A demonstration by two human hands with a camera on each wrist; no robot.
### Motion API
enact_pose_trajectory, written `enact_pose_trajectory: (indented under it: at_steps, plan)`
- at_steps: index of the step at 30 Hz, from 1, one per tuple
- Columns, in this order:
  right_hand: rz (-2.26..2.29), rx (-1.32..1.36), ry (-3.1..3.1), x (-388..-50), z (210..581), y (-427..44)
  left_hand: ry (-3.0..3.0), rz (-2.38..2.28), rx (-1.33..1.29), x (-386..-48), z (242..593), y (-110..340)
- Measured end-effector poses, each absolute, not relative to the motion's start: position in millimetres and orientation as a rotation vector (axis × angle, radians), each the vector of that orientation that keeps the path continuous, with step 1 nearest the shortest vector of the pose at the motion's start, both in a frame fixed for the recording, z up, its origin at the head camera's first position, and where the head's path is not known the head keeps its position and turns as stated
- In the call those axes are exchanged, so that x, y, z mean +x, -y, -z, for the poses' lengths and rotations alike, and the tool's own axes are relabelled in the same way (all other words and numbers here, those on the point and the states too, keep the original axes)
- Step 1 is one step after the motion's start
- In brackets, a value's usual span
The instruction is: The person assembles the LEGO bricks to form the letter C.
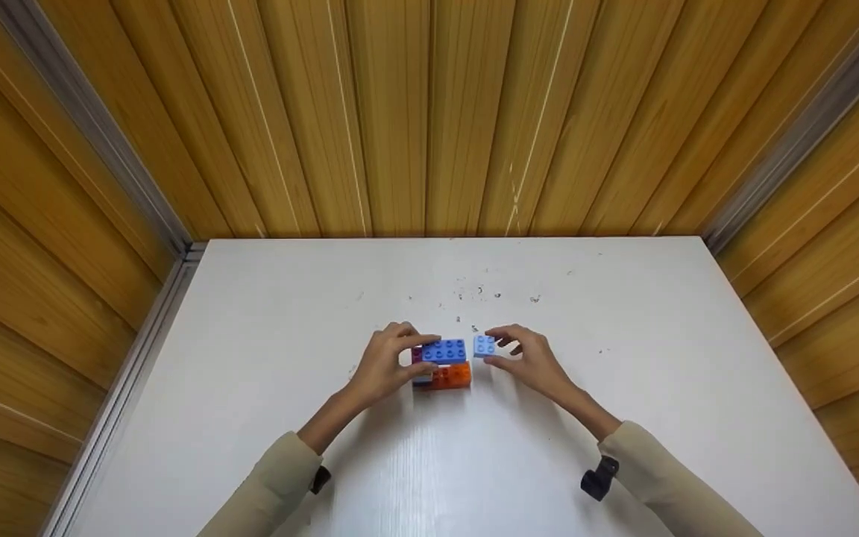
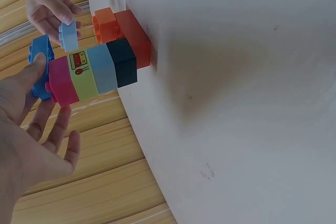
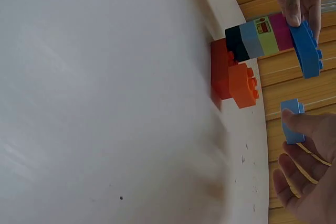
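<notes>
A tower of toy building bricks stands on the white table. From its red base brick (image 2: 135, 38) rise a dark brick (image 2: 122, 62), a light blue brick (image 2: 102, 68), a yellow-green brick with a printed picture (image 2: 84, 74) and a magenta brick (image 2: 64, 81). An orange brick (image 3: 241, 85) sits on the base beside the dark one. My left hand (image 1: 388, 363) pinches a longer blue brick (image 1: 444, 350) at the tower's top, where it overhangs to the right. Thumb and fingers of my right hand (image 1: 530, 358) pinch a small light blue brick (image 1: 484, 345), just apart from the blue one.
The white table (image 1: 265, 313) carries small dark marks (image 1: 480, 290) beyond the hands. Wood-patterned panels (image 1: 400, 119) enclose its back and sides, with metal rails (image 1: 120, 142) at the corners. A black strap piece (image 1: 599, 478) is on the right sleeve.
</notes>
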State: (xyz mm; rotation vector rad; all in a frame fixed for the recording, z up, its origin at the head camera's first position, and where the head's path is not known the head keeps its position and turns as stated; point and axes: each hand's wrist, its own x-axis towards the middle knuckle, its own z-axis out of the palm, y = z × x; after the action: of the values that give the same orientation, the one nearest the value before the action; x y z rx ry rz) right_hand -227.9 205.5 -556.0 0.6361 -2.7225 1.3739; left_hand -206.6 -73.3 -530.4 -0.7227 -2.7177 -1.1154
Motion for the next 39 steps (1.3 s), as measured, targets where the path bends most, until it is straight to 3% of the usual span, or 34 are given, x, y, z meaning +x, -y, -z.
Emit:
enact_pose_trajectory:
  at_steps: [26,39]
  plan:
    - [-1.596,0.715,2.723,-220,547,-183,2.765,1.179,-0.714,-208,528,74]
    - [-2.024,0.499,2.595,-211,567,-178,2.81,1.091,-0.727,-210,528,75]
